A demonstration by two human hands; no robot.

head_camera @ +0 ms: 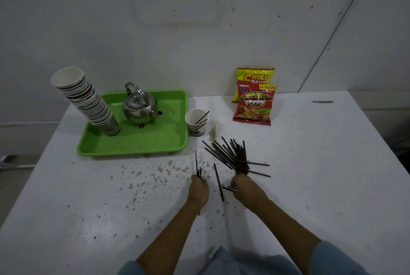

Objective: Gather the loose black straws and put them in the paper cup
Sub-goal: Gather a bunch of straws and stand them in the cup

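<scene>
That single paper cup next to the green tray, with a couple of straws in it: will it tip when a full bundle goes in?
Probably tippy. The small white paper cup looks thin and light and stands free on the white table. The thin black straws already in it lean over its rim, so a bundle would likely load one side. It may also slide if nudged.

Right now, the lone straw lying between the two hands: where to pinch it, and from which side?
Pinch the lone straw near its middle, from above. It lies flat on the table, apart from the pile, its length running toward and away from the person, so fingers should close across it from left and right. The right hand looks nearer, though it already holds straws.
</scene>
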